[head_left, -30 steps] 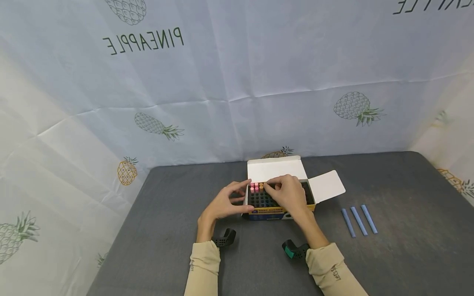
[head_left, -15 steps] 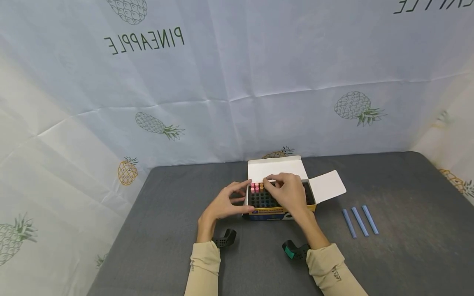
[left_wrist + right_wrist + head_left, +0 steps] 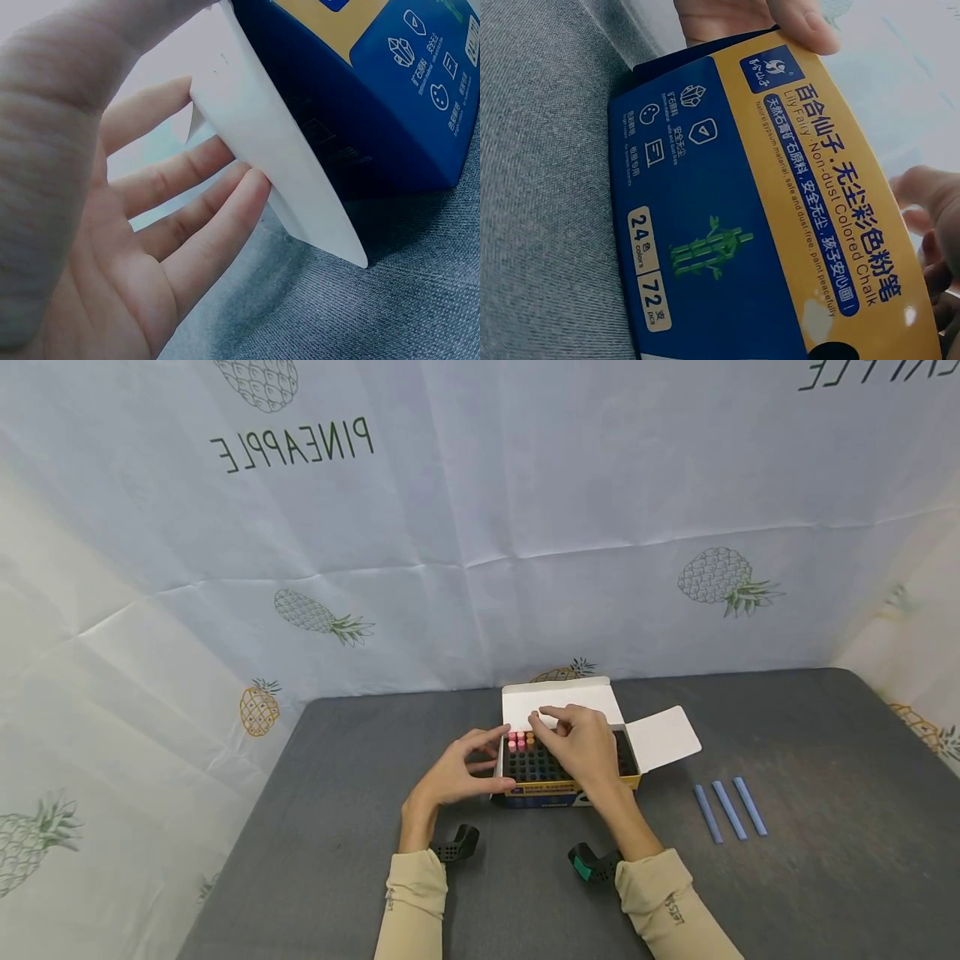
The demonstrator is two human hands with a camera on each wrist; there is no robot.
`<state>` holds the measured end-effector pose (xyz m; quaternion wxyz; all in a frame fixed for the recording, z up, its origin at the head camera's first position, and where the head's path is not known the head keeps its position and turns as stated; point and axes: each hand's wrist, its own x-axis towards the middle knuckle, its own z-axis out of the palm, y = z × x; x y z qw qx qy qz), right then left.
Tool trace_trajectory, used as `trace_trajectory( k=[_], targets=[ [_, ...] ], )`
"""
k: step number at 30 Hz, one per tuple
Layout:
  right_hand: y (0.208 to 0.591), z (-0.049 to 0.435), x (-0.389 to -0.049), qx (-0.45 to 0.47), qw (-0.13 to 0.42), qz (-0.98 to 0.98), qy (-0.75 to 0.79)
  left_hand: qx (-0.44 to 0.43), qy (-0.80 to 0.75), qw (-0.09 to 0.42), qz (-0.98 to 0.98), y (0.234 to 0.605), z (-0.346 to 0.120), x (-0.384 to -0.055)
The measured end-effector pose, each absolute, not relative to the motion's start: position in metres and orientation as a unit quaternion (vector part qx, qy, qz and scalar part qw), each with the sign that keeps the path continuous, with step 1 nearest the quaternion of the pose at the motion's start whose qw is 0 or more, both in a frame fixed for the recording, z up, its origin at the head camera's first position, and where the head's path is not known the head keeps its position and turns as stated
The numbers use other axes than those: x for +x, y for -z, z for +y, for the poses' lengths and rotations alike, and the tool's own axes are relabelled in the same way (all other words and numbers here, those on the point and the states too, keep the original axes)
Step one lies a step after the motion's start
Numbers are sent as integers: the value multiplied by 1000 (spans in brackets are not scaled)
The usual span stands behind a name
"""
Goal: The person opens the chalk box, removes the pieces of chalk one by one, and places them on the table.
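An open chalk box (image 3: 551,790), blue and yellow with a black slotted insert, stands mid-table. Pink chalk sticks (image 3: 517,741) and orange chalk sticks (image 3: 530,739) fill slots at its back left. My left hand (image 3: 442,774) holds the box's left end, thumb at the front corner and forefinger at the back. In the left wrist view its fingers touch a white side flap (image 3: 274,150). Above the back row, my right hand (image 3: 588,747) pinches a chalk stick between thumb and forefinger; the fingers hide most of it. The right wrist view shows the printed box front (image 3: 705,202).
Three blue chalk sticks (image 3: 729,809) lie on the grey table to the right of the box. The white lid (image 3: 562,695) stands raised behind the insert, and a white flap (image 3: 663,737) sticks out right. A pineapple-print curtain (image 3: 465,610) hangs behind the table.
My right hand has risen from the back row of slots and shifted slightly left, fingertips still together. My left hand has stayed on the box's left end.
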<state>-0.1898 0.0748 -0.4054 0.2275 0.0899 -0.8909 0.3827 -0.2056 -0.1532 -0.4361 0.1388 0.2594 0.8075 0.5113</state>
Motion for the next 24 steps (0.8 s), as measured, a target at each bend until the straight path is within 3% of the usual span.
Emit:
trace_trajectory(
  k=[24],
  targets=[
    [394,88,-175,129,240,-824,-496,263,-510,134,808,439,-154,-205]
  ],
)
